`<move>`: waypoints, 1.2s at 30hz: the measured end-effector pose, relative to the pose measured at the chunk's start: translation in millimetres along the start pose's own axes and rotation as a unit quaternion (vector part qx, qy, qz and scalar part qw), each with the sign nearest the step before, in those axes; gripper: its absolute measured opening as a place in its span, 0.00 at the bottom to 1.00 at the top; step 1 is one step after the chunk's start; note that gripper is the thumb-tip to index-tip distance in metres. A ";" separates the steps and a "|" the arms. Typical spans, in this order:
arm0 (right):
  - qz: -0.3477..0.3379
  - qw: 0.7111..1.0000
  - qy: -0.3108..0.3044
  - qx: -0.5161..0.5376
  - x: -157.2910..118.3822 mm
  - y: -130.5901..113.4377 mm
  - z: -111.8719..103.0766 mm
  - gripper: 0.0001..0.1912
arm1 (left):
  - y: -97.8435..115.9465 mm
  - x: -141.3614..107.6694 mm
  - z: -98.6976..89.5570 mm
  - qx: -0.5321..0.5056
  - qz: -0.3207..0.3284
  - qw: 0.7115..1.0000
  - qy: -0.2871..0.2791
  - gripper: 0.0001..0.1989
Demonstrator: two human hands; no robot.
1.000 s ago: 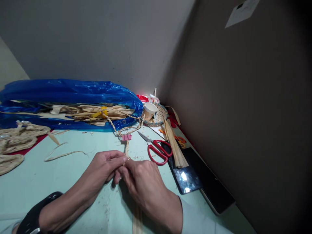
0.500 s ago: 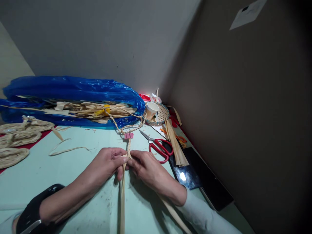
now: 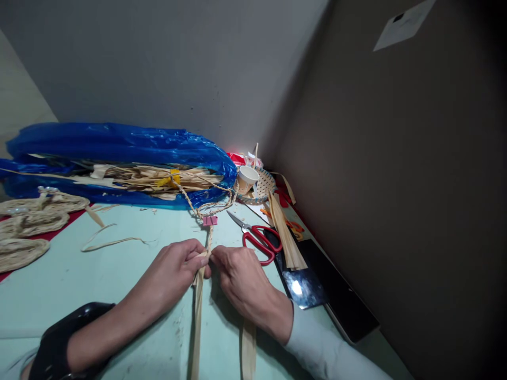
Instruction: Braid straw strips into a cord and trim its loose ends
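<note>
The left hand point(image 3: 184, 266) pinches the lower end of a braided cord point(image 3: 210, 238) between thumb and fingers. The right hand point(image 3: 241, 274) is just beside it, its fingers bent and drawn together at the braid; whether they grip a strand cannot be told. One flat pale strand point(image 3: 198, 332) runs down from the left hand toward the near edge of the view, and another strip point(image 3: 248, 351) shows below the right hand.

The cord lies over the middle of the pale green table point(image 3: 134, 285), passing up from the hands to a pink binder clip point(image 3: 209, 220). Beyond the clip, braided cord loops toward a blue plastic bag point(image 3: 119, 141), which lies open around a bundle of dry strips point(image 3: 154, 179) with a yellow tie point(image 3: 173, 178).

Right of the clip lie red-handled scissors point(image 3: 259, 243), their blades slightly parted. Behind them, a paper cup point(image 3: 247, 177) sits at a woven basket point(image 3: 266, 186). A fan of flat strips point(image 3: 285, 235) rests partly on a dark, glossy tablet-like device point(image 3: 303, 287). Woven pieces point(image 3: 31, 224) lie at the far left, partly over red material point(image 3: 65, 224).
</note>
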State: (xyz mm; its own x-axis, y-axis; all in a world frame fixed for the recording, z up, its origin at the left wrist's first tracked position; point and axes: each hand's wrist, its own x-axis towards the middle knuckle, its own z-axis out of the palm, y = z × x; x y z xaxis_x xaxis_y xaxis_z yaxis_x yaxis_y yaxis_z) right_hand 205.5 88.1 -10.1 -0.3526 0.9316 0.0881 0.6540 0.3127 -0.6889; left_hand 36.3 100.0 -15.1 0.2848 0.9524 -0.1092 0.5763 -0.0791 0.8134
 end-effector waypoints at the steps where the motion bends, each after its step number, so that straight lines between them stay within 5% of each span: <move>1: 0.005 1.000 0.006 0.002 -1.0 -1.0 1.1 0.16 | 2.6 -1.8 0.3 0.014 0.002 1.000 0.011 0.14; 7: 0.016 0.999 0.015 0.045 1.2 -2.8 7.0 0.18 | 11.7 -12.3 6.2 0.065 0.012 0.996 0.054 0.09; 17: 0.033 0.994 0.030 0.098 -0.5 2.4 8.6 0.20 | 4.4 -19.3 -2.0 0.109 0.057 0.989 0.086 0.17; 29: 0.017 0.968 -0.011 0.249 4.9 17.7 14.9 0.18 | 2.1 -38.5 37.5 0.211 0.355 0.887 0.205 0.15; 36: 0.035 0.961 -0.018 0.274 7.3 17.6 7.1 0.21 | 4.0 -39.5 35.4 0.190 0.326 0.897 0.233 0.13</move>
State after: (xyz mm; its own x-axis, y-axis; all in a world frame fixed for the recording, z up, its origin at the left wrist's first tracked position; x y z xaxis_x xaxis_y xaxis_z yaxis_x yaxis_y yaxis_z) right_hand 209.7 99.0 -26.7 -0.3496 0.9369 0.0097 0.2291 0.0955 -0.9687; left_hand 54.5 51.6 -27.8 0.3560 0.6808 0.6401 0.6484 -0.6733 0.3554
